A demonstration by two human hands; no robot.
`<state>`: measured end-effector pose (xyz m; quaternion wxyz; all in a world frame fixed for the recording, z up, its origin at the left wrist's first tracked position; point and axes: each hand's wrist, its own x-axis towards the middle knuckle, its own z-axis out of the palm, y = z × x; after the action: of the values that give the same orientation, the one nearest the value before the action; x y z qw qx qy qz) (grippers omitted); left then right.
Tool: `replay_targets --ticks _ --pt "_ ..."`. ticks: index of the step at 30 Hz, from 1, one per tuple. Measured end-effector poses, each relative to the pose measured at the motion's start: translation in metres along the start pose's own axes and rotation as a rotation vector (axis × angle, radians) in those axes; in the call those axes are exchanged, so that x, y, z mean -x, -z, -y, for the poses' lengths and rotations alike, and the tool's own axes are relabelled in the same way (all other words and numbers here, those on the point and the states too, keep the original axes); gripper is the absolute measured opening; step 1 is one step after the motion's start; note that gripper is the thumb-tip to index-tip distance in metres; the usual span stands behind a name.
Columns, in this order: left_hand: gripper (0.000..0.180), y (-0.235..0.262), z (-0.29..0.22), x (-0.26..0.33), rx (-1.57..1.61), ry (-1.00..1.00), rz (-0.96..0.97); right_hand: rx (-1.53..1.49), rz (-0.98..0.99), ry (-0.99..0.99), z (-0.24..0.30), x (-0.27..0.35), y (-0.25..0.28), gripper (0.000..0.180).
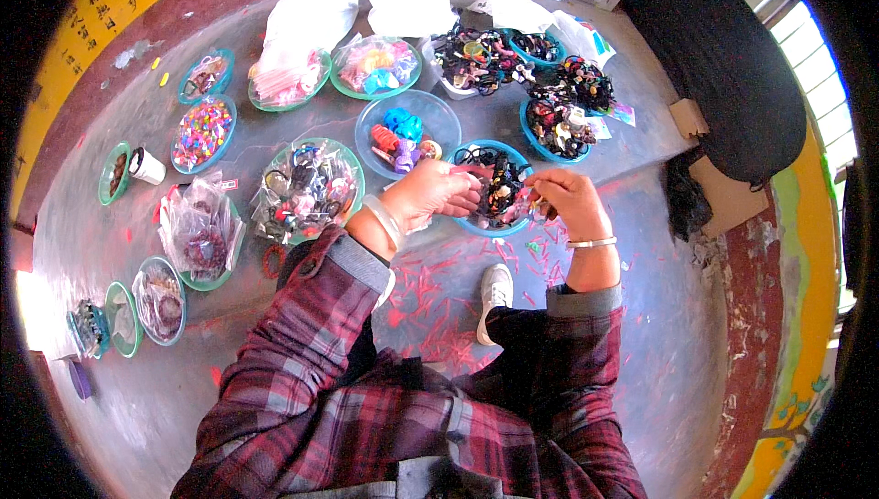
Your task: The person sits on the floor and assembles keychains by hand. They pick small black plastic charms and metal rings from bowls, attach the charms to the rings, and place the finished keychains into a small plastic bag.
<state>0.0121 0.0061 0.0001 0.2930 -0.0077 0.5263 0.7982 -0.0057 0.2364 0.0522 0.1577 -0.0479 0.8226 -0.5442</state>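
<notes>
My left hand (438, 193) reaches over a blue bowl (482, 227) of dark hair ties and clips, its fingers pinched on a small pink item at the bowl's left side. My right hand (560, 200) hovers at the bowl's right rim, fingers closed on a small dark hair accessory. The two hands almost meet above the bowl. Both wrists wear a bangle, and plaid sleeves cover my forearms. What exactly each hand pinches is too small to make out.
Many bowls of colourful hair accessories ring me on the grey floor: a clear bowl (443, 116) with blue and purple clips, a green bowl (355, 169) with bagged items, a bead bowl (183, 164). Pink scraps (430, 288) litter the floor. My white shoe (495, 289) lies below. A dark cushion (723, 59) sits far right.
</notes>
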Motion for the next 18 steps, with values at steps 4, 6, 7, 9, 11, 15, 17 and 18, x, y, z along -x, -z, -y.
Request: replay_targets --ticks 4,6,7,9,11,15,17,18 --pt "0.03 -0.007 0.003 0.002 -0.14 0.008 -0.032 -0.235 0.016 0.044 0.013 0.007 -0.001 0.013" --pt "0.03 -0.012 0.003 0.001 -0.157 0.024 -0.039 -0.258 0.007 0.088 0.016 0.008 -0.007 0.013" --pt "0.03 -0.013 0.004 0.001 -0.166 0.033 -0.044 -0.249 0.005 0.11 0.018 0.008 -0.013 0.013" --pt "0.034 -0.012 0.011 -0.002 -0.195 0.016 -0.017 -0.248 0.023 0.127 0.022 0.009 -0.024 0.013" --pt "0.035 -0.011 0.016 -0.005 -0.19 -0.028 0.044 -0.262 0.064 0.116 0.024 0.009 -0.032 0.013" --pt "0.03 -0.011 0.019 -0.008 -0.256 0.004 0.053 -0.206 0.038 0.191 0.015 0.004 -0.037 0.012" --pt "0.028 -0.013 0.014 -0.004 -0.289 0.016 0.072 -0.217 0.006 0.158 0.018 0.005 -0.038 0.012" --pt "0.027 -0.014 0.013 -0.003 -0.305 0.023 0.081 -0.222 -0.01 0.141 0.019 0.005 -0.039 0.012"
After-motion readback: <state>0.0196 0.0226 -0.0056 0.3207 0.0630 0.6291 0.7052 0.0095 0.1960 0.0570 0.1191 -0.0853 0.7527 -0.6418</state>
